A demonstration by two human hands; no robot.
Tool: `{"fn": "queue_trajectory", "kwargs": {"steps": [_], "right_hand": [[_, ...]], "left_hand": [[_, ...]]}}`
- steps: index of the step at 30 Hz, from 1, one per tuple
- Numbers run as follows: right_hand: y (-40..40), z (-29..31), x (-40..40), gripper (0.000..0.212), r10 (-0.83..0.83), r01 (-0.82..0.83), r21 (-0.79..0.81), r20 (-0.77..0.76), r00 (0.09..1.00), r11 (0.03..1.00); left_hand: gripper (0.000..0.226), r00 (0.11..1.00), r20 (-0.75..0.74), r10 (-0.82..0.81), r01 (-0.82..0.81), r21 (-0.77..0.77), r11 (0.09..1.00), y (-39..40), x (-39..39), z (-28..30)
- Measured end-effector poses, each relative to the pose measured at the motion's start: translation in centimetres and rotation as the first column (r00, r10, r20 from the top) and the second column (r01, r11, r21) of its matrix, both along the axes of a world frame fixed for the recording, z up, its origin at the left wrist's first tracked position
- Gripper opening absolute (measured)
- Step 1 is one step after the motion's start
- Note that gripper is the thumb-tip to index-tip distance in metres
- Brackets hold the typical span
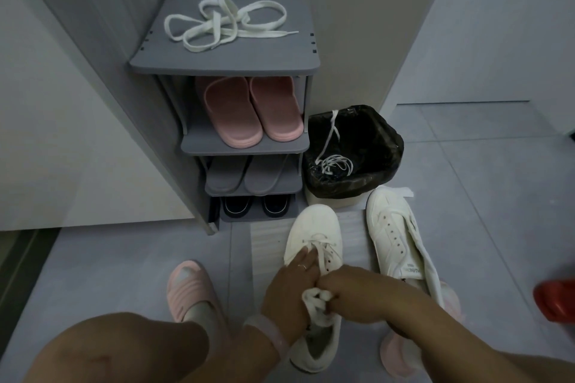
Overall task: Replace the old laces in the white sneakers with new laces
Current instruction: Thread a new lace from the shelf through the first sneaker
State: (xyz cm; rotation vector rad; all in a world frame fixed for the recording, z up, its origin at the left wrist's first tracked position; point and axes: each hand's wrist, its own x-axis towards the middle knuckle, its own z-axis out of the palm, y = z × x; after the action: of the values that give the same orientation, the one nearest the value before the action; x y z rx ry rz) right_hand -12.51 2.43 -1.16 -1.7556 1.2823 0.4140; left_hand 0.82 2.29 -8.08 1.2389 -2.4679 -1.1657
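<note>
Two white sneakers lie on the grey floor in front of me. The left sneaker (314, 233) still carries a lace (323, 247) through its lower eyelets. My left hand (291, 288) rests on its side, fingers spread over the eyelets. My right hand (351, 295) pinches a bunched end of that lace (314, 297) over the tongue. The right sneaker (395, 233) has bare eyelets and no lace. A tangle of white laces (224, 23) sits on top of the grey shoe rack (289, 53). Another lace (334, 162) lies in the black-lined bin (382, 177).
The rack holds pink slippers (252, 109), grey slippers (249, 176) and dark shoes (252, 205). My feet wear pink slides (183, 286). A red object (557, 298) shows at the right edge. A grey cabinet wall (93, 40) stands left of the rack.
</note>
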Motion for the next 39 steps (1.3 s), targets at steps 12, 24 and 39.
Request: {"fn": "queue_trajectory", "kwargs": {"steps": [12,24,39], "right_hand": [[-1.5,2.7,-3.2,0.032,0.055,-0.059,0.035,0.102,0.993,0.998],[-0.9,-2.7,0.9,0.030,-0.428,0.349,-0.444,-0.090,0.899,0.826],[-1.6,-4.7,0.8,0.004,-0.568,0.530,-0.389,0.020,0.823,0.753]], "left_hand": [[0.019,0.895,-0.030,0.446,-0.445,0.032,0.895,-6.2,0.1,0.6],[0.012,0.946,0.034,0.324,-0.319,-0.099,0.943,-6.4,-1.9,-0.4],[0.012,0.929,0.121,0.350,-0.368,0.187,0.911,-8.3,-1.4,0.7]]}}
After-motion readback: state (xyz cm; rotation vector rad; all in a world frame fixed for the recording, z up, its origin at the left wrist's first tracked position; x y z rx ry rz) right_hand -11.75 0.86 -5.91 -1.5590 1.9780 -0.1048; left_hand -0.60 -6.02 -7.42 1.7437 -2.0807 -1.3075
